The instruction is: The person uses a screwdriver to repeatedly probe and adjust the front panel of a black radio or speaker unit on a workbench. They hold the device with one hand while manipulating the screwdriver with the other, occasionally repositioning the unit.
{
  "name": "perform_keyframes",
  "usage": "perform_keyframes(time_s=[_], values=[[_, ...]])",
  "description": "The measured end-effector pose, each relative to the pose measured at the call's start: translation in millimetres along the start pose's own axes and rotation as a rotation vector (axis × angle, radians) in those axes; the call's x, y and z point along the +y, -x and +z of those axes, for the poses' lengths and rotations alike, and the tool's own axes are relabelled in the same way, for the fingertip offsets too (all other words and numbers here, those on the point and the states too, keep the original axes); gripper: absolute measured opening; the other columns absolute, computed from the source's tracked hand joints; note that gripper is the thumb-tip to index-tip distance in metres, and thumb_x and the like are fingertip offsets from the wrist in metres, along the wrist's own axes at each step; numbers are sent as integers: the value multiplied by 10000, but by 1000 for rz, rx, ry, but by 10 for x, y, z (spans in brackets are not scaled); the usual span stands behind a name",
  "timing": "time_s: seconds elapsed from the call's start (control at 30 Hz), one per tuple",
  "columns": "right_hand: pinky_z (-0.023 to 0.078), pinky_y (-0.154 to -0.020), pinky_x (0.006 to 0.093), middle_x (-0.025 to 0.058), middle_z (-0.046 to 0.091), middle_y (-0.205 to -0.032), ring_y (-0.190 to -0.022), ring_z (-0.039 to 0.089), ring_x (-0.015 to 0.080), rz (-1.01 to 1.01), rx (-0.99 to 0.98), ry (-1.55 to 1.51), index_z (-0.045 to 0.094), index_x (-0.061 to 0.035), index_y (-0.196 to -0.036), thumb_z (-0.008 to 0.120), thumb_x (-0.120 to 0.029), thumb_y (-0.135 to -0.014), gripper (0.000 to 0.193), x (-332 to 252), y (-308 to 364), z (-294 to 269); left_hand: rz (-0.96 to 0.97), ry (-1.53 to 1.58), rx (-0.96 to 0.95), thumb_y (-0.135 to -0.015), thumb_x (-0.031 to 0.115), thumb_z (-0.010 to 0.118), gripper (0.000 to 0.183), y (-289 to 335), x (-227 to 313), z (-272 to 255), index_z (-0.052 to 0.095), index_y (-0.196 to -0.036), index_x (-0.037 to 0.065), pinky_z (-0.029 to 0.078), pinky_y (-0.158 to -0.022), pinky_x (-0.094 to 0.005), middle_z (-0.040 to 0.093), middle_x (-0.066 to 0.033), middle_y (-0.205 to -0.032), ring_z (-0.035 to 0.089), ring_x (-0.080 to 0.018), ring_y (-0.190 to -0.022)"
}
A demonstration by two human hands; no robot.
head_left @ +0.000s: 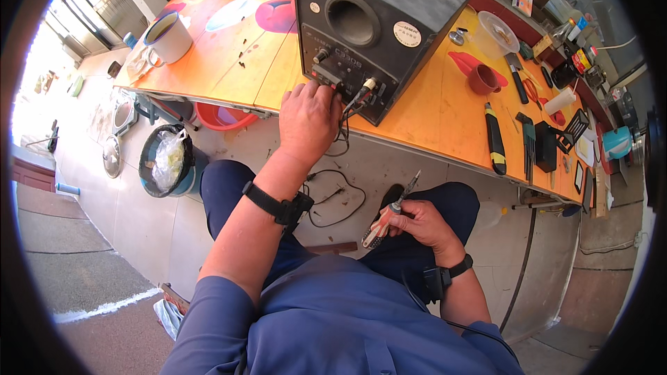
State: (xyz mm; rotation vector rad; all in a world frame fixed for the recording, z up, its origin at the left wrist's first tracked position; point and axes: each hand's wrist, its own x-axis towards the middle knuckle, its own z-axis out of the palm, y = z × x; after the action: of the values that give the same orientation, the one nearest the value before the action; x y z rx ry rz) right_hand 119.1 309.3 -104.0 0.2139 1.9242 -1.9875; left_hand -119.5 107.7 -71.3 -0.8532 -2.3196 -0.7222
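A black speaker box (379, 21) stands on the orange table (431, 114), its rear panel with knobs and sockets facing me. My left hand (309, 118) rests at the panel's lower left edge, fingers on a connector beside the black cables (344, 128) that hang down from the panel. Over my lap, my right hand (420, 222) is closed around a screwdriver (390, 214) with a red and white handle, its tip pointing up toward the table edge. Both wrists carry black straps.
On the table lie a black and yellow utility knife (495, 140), a red cup (483, 78), a clear plastic container (497, 33), a white mug (169, 37) and several small tools at the right. A lined bin (167, 160) and a red basin (222, 117) sit on the floor at the left.
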Motion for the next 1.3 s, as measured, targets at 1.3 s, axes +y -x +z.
perform_keyframes(time_s=[1.3], values=[[559, -724, 258, 76, 748, -962, -786, 682, 114, 15, 8, 11, 718, 32, -1140, 681, -197, -1013, 265, 8, -21, 4, -30, 63, 17, -884, 134, 696, 85, 0, -24, -108, 644, -895, 67, 476, -764, -454, 621, -119, -851, 621, -348, -834]])
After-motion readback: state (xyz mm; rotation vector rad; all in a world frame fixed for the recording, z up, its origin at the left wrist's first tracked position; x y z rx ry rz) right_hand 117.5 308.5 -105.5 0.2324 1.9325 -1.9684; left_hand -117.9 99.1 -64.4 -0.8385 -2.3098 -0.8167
